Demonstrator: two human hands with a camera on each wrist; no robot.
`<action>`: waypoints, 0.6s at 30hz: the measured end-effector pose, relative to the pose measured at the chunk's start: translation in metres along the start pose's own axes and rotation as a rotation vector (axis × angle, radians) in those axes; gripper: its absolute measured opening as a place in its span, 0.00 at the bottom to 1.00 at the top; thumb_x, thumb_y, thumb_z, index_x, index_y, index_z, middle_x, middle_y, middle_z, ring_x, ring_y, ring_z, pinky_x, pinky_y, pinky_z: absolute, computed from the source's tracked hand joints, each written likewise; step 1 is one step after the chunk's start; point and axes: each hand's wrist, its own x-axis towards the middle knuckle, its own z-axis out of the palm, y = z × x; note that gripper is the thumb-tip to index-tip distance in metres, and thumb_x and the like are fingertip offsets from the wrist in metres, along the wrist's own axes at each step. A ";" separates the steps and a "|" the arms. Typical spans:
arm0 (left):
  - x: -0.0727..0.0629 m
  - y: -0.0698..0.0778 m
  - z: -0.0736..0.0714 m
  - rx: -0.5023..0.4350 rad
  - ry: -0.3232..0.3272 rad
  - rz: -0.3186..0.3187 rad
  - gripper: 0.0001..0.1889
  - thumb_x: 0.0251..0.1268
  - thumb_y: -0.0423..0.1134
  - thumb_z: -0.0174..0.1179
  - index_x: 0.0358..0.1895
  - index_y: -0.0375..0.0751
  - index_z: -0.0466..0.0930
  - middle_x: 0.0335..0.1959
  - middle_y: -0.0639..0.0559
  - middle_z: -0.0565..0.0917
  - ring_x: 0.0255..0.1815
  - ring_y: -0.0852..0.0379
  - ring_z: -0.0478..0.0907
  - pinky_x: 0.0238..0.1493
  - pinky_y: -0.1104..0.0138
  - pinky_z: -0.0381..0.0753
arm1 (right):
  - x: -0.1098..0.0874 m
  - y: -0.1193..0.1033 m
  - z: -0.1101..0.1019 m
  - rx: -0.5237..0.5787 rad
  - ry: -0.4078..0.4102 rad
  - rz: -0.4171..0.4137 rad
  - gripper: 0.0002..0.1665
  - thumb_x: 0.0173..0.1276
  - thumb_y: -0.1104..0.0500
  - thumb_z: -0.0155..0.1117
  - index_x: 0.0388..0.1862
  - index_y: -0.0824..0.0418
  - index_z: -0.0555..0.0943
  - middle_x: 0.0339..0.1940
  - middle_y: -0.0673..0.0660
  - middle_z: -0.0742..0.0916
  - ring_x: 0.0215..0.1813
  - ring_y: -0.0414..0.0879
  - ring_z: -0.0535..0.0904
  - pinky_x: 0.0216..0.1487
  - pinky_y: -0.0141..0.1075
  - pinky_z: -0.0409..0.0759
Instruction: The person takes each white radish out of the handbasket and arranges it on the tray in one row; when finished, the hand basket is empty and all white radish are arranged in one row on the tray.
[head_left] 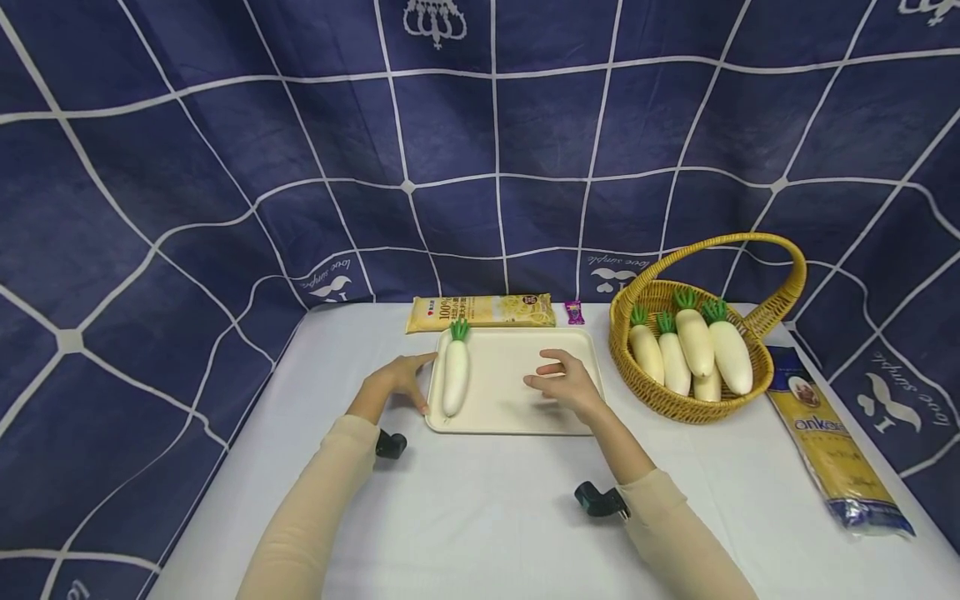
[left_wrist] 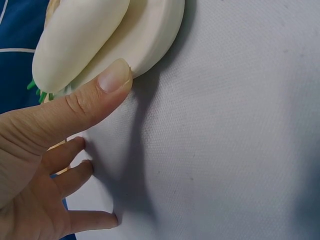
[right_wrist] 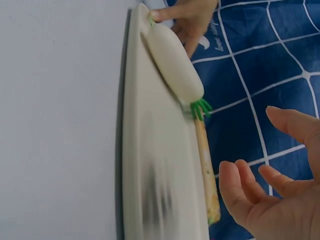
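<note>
A white toy radish (head_left: 455, 379) with green leaves lies lengthwise at the left side of a cream tray (head_left: 517, 427). My left hand (head_left: 393, 382) is spread at the tray's left edge; in the left wrist view its thumb (left_wrist: 107, 85) is at the tray's corner, and its other fingers are over the white cloth. Nothing is held in it. Above the right part of the tray hovers my right hand (head_left: 570, 387), with loosely bent fingers (right_wrist: 235, 192) and nothing between them. In the right wrist view the radish (right_wrist: 175, 65) shows whole, apart from that hand.
A wicker basket (head_left: 675, 407) with a tall handle holds several toy radishes (head_left: 693, 342) at the right. Behind the tray lie a yellow food packet (head_left: 487, 312) and a small purple candy (head_left: 574, 312). A long yellow-and-blue packet (head_left: 832, 442) lies at the far right. Blue checked cloth backs the table.
</note>
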 end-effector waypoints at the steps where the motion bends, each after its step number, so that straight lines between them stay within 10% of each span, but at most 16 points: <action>1: 0.000 0.000 0.000 0.002 0.001 0.002 0.63 0.24 0.44 0.81 0.74 0.50 0.53 0.71 0.37 0.59 0.72 0.35 0.51 0.67 0.38 0.55 | -0.002 0.000 -0.005 -0.004 -0.004 -0.012 0.40 0.58 0.59 0.69 0.66 0.69 0.64 0.53 0.71 0.78 0.51 0.59 0.78 0.48 0.48 0.83; 18: 0.004 -0.002 -0.002 0.002 -0.025 0.009 0.66 0.18 0.47 0.82 0.74 0.51 0.53 0.71 0.35 0.59 0.71 0.33 0.52 0.66 0.37 0.56 | -0.037 -0.017 -0.104 -0.270 -0.048 -0.319 0.29 0.59 0.64 0.67 0.57 0.74 0.71 0.46 0.68 0.81 0.44 0.52 0.80 0.42 0.28 0.81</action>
